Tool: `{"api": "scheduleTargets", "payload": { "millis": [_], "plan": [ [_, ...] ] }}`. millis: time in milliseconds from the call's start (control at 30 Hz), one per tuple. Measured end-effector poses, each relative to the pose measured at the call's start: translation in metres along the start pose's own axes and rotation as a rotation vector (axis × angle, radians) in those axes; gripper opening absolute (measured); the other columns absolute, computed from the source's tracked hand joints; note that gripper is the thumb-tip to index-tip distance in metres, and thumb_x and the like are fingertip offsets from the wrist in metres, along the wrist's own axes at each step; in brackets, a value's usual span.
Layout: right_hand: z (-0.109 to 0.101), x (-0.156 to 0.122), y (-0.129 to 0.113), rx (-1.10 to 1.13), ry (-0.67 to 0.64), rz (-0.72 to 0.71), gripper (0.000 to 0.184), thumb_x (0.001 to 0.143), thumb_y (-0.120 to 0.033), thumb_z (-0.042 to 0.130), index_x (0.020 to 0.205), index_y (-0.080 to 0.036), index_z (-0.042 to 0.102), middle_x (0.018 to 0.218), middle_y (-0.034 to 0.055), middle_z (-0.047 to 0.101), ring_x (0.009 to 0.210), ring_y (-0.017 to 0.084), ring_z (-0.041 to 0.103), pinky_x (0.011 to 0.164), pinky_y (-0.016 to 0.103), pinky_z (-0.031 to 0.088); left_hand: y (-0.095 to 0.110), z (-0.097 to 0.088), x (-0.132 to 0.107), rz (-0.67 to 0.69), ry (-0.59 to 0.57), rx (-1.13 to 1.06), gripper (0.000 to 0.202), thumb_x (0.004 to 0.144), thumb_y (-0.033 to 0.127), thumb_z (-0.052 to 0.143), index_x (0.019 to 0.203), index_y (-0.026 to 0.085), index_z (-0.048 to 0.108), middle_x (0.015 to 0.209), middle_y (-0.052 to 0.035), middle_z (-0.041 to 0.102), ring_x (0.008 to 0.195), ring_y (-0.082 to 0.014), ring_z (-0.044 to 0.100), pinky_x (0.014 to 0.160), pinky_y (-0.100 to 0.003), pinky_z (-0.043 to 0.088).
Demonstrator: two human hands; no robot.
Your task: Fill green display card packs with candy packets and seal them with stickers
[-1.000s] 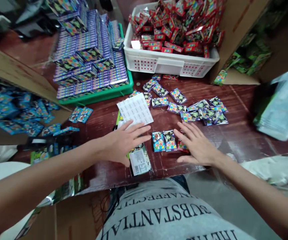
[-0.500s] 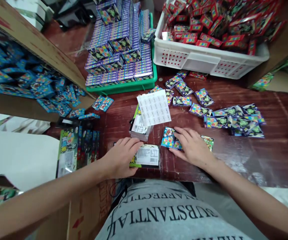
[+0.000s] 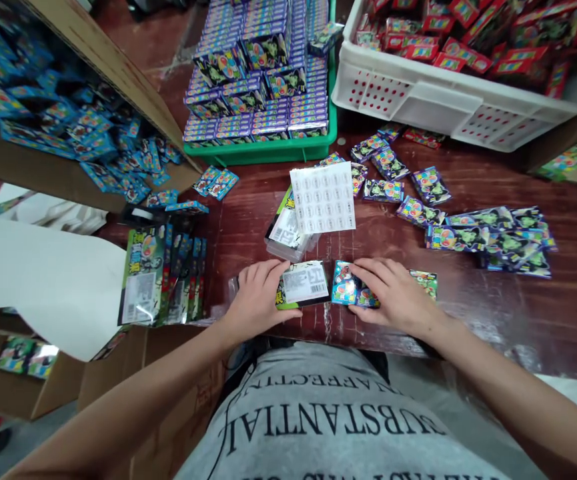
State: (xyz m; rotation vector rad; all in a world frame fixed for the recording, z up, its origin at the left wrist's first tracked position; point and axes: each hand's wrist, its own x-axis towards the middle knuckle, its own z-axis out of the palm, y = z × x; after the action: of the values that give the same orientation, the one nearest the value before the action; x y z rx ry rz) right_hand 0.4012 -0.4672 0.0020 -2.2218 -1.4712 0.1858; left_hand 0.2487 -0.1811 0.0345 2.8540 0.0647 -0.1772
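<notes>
My left hand (image 3: 257,293) grips the left end of a flat plastic pouch (image 3: 305,283) with a white barcode label and a black-and-green printed edge. Its right end faces a short row of small printed packets (image 3: 344,283), blue at the near end and green at the far end. Over the middle of that row lies my right hand (image 3: 393,293), thumb and fingers closed about its sides and hiding most of it. A narrow gap separates pouch and row. Behind them, a sheet of round white stickers (image 3: 324,198) rests partly on more labelled pouches (image 3: 288,233).
Purple packets (image 3: 468,238) lie scattered at the right. Behind stand a green crate (image 3: 273,155) of stacked purple boxes and a white basket (image 3: 443,110) of red packets. A carton (image 3: 133,87) of blue packets and a row of filled pouches (image 3: 143,277) are at the left.
The pouch and my left hand have shifted slightly toward the row of packets, narrowing the gap. My right hand stays on the row. The camera view has shifted a little.
</notes>
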Motion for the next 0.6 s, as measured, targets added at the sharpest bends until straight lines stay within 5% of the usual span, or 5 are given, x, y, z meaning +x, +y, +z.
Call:
{"api": "scheduleTargets", "payload": {
  "millis": [200,433,600],
  "plan": [
    [-0.001,0.005,0.001,0.050,-0.131,-0.132,0.069,0.090,-0.054,0.063,0.148,-0.022,0.045,0.145,0.0115,0.055,0.126,0.034,0.051,0.103,0.053,0.047,-0.014,-0.007,0.014,0.255,-0.138,-0.026,0.100,0.069,0.060,0.084,0.148,0.020,0.039,0.145,-0.0167,0.050,0.130,-0.0358,0.045,0.111,-0.051,0.032],
    [-0.006,0.020,-0.002,0.027,-0.114,-0.105,0.074,0.094,-0.058,0.058,0.151,-0.015,0.040,0.148,0.0158,0.053,0.131,0.034,0.051,0.108,0.052,0.046,-0.002,0.006,0.024,0.249,-0.080,-0.030,0.091,0.074,0.053,0.081,0.146,0.015,0.041,0.139,-0.0173,0.051,0.123,-0.0347,0.048,0.105,-0.049,0.038],
    [-0.032,-0.001,0.020,-0.081,-0.113,-0.082,0.113,0.076,-0.082,0.060,0.161,-0.020,0.019,0.163,0.0160,0.033,0.150,0.042,0.027,0.122,0.066,0.018,-0.001,0.006,0.027,0.243,-0.083,-0.043,0.090,0.074,0.053,0.081,0.147,0.020,0.040,0.140,-0.0151,0.051,0.124,-0.0346,0.048,0.106,-0.050,0.037]
  ]
}}
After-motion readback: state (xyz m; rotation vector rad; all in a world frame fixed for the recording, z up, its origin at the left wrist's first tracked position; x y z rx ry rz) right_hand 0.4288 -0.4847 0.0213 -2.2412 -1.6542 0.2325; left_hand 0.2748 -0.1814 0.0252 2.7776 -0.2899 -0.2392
